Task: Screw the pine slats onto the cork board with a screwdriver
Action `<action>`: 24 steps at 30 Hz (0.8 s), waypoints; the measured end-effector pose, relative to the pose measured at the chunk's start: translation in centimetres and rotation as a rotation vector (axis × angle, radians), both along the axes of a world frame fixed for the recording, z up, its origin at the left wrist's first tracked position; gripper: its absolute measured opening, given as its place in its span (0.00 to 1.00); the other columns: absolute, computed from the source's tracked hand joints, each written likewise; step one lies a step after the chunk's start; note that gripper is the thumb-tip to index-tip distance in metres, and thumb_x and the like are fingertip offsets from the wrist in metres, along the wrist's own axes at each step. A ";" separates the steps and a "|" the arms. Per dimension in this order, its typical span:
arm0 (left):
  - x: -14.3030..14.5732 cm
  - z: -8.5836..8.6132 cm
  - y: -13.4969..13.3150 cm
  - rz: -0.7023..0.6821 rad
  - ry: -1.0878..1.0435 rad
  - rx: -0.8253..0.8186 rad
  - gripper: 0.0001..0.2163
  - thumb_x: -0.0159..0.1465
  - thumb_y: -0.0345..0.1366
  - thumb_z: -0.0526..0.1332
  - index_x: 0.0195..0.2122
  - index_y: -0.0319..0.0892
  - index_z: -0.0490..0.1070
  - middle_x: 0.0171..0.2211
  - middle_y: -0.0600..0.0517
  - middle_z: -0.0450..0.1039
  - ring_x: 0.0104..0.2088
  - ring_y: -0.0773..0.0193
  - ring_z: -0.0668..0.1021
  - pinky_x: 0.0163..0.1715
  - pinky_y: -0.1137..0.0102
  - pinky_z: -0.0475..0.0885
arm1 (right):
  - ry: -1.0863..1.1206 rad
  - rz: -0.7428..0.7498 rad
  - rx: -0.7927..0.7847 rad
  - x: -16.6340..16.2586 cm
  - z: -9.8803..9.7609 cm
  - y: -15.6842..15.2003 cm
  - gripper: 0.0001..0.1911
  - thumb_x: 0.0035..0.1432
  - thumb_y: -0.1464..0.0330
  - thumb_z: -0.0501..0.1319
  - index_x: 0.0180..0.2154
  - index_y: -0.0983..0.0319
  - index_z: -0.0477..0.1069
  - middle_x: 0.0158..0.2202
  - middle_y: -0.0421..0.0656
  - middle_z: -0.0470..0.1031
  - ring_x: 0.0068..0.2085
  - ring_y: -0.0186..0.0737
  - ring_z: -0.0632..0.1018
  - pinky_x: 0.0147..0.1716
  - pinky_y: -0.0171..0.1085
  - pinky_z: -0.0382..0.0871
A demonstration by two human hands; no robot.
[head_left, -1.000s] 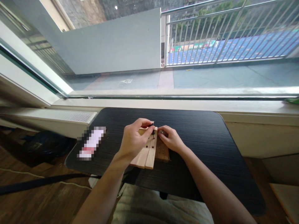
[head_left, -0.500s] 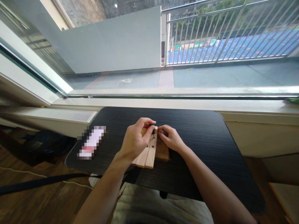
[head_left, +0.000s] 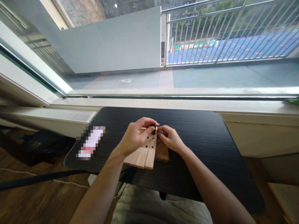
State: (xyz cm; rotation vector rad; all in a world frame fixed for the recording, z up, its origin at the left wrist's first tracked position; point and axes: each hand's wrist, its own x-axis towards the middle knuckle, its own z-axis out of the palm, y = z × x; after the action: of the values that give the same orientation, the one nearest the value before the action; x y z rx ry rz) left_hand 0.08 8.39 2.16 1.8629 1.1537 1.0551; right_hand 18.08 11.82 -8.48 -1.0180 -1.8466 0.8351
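Several pale wooden slats (head_left: pixel 143 154) with small holes lie side by side on the black table (head_left: pixel 201 146), next to a darker brown perforated board (head_left: pixel 162 151). My left hand (head_left: pixel 135 138) rests over the slats' far end, its thumb and forefinger pinched on a small black part (head_left: pixel 153 127) at the top of the right slat. My right hand (head_left: pixel 170 138) lies on the brown board's far end, fingers curled and pressed at the same spot; what they grip is hidden.
A blurred white and pink flat object (head_left: pixel 91 142) lies at the table's left edge. A window sill (head_left: pixel 233 105) and radiator grille (head_left: pixel 72 115) run behind the table. A dark bag (head_left: pixel 44 144) and a black strap (head_left: pixel 35 179) are on the wooden floor at left.
My left hand has shifted slightly right and up along the slats, uncovering more of the left slats. My right hand has stayed in place.
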 end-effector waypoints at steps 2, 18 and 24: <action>-0.1 0.1 0.1 -0.014 -0.023 -0.021 0.08 0.65 0.34 0.62 0.44 0.41 0.76 0.41 0.49 0.81 0.43 0.62 0.81 0.45 0.69 0.76 | -0.001 -0.001 0.000 0.0 0.1 0.0 0.09 0.57 0.74 0.58 0.38 0.60 0.75 0.35 0.43 0.77 0.36 0.39 0.76 0.38 0.37 0.67; -1.0 -0.1 1.6 -0.108 -0.198 -0.164 0.07 0.60 0.34 0.65 0.39 0.39 0.77 0.38 0.46 0.82 0.39 0.61 0.82 0.41 0.66 0.78 | -0.018 -0.002 0.012 0.1 0.2 -0.1 0.10 0.57 0.75 0.58 0.38 0.60 0.76 0.34 0.42 0.77 0.35 0.38 0.75 0.37 0.36 0.67; -0.9 -0.2 2.2 -0.149 -0.248 -0.199 0.07 0.60 0.35 0.67 0.38 0.40 0.78 0.37 0.46 0.82 0.39 0.60 0.83 0.41 0.65 0.79 | -0.016 0.001 0.016 0.1 0.3 -0.1 0.09 0.58 0.75 0.58 0.37 0.61 0.75 0.34 0.43 0.77 0.35 0.38 0.75 0.37 0.36 0.67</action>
State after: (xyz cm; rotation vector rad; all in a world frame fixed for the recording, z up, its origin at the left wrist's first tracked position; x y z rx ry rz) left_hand -0.79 10.57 2.00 1.5870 0.9252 1.0149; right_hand 18.14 11.69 -8.20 -1.0166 -1.8640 0.8133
